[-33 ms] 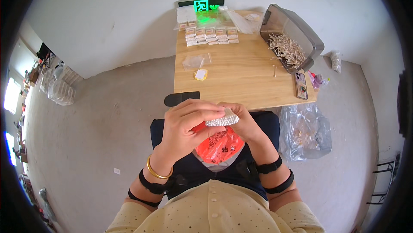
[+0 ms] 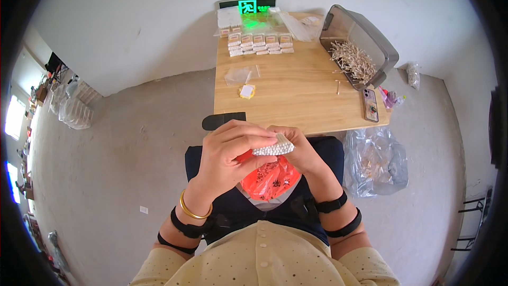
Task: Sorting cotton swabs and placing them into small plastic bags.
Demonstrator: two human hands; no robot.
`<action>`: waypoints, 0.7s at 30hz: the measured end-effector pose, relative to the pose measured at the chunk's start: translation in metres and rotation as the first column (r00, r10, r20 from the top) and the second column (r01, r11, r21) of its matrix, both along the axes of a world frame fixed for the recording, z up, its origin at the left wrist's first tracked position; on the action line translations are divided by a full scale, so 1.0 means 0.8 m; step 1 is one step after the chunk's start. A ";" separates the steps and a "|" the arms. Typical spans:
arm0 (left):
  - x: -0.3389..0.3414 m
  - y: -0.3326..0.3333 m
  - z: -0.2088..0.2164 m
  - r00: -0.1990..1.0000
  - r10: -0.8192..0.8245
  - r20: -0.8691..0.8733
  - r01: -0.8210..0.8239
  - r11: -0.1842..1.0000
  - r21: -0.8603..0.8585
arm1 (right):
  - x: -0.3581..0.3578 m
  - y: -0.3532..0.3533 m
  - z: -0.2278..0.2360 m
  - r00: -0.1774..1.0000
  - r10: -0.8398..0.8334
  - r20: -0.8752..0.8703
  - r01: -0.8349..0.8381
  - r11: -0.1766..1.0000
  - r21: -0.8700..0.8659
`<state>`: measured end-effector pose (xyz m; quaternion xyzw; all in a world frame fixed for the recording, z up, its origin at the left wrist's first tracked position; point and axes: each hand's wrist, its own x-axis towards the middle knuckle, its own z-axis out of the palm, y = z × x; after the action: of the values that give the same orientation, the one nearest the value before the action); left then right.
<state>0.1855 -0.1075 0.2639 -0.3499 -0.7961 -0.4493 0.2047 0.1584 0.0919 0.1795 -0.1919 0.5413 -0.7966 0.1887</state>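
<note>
Just above my lap I hold a flat bundle of cotton swabs (image 2: 273,149), its white tips packed in rows toward me. My left hand (image 2: 225,151) is closed on its left end, fingers over the top and thumb underneath. Around the right end my right hand (image 2: 297,148) is also closed; its fingertips are partly hidden behind the bundle. Below the hands a red plastic bag (image 2: 270,183) lies open on my lap, with small dark bits inside.
On the wooden table (image 2: 296,95) stand several packed swab boxes (image 2: 259,43), clear bags (image 2: 241,75), a small card stack (image 2: 246,91) and a phone (image 2: 370,106). A tipped grey bin (image 2: 389,56) holds loose swabs (image 2: 353,61). A large clear bag (image 2: 375,164) sits on the floor at right.
</note>
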 end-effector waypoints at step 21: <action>0.003 -0.004 -0.003 0.993 0.103 -0.050 -0.103 0.995 -0.004 | 0.000 -0.004 -0.003 1.000 0.020 0.002 -0.020 0.997 0.068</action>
<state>0.1875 -0.1109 0.2616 -0.3202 -0.8093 -0.4265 0.2462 0.1588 0.0888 0.1774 -0.1903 0.5659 -0.7760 0.2035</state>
